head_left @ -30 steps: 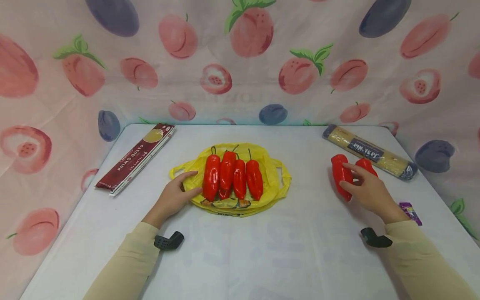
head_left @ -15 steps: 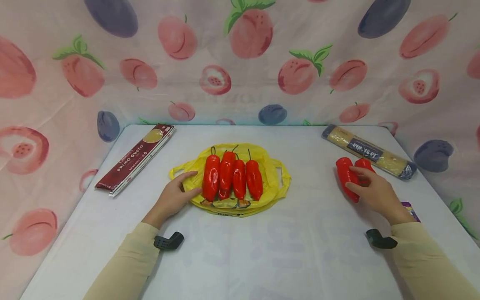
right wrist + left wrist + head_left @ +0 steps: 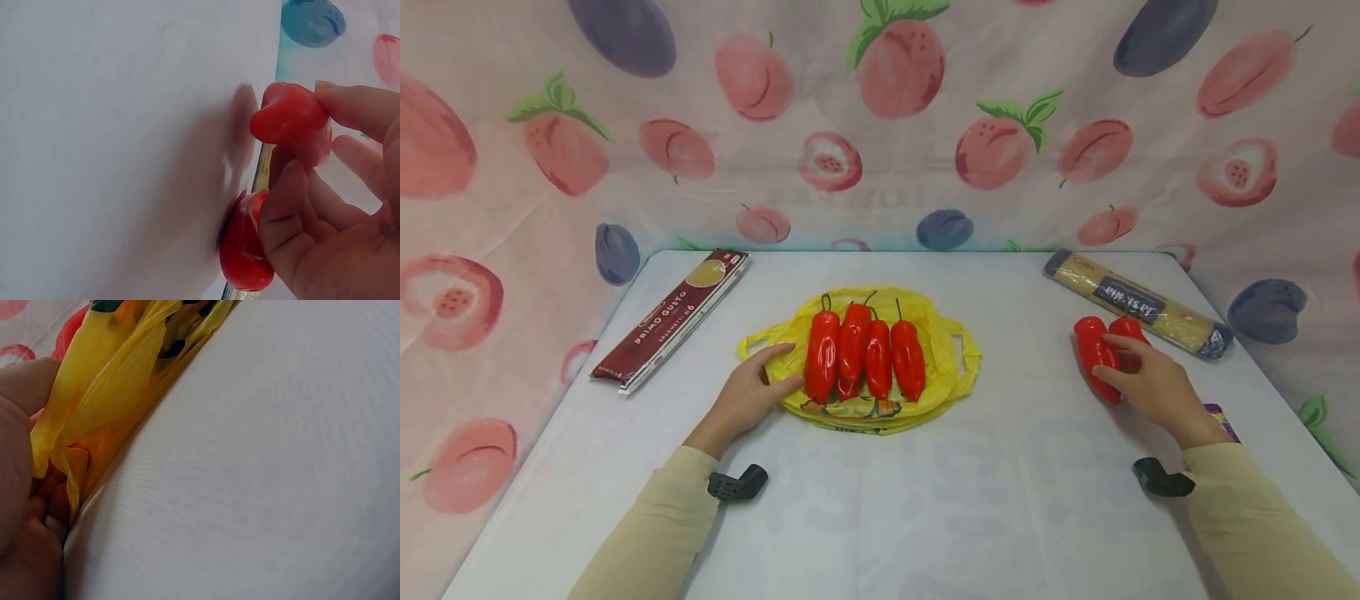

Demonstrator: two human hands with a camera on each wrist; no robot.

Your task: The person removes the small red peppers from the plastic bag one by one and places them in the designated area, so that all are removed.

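Several shiny red chili peppers [image 3: 853, 346] with thin dark stems lie side by side on a yellow plastic bag [image 3: 951, 354] in the middle of the table. At the bag's left side my left hand [image 3: 747, 400] holds its edge; in the left wrist view the yellow plastic [image 3: 103, 394] lies between thumb and curled fingers. Farther right, my right hand [image 3: 1161, 392] pinches a red pepper [image 3: 1093, 354] between thumb and fingers. A second red pepper [image 3: 1129, 329] sits just behind it, partly hidden by the hand. In the right wrist view, the pinched pepper [image 3: 290, 115] casts a shadow on the table.
A dark red spaghetti packet [image 3: 673, 321] lies at the back left. At the back right is a clear pasta packet [image 3: 1138, 302] with a dark label. A small purple wrapper [image 3: 1221, 421] shows behind the right wrist. Fruit-printed cloth [image 3: 880, 192] borders the white table [image 3: 925, 517].
My right hand has shifted slightly to the right and nearer with the pepper, then stays almost still. The left hand, the bag and the peppers on it have not moved.
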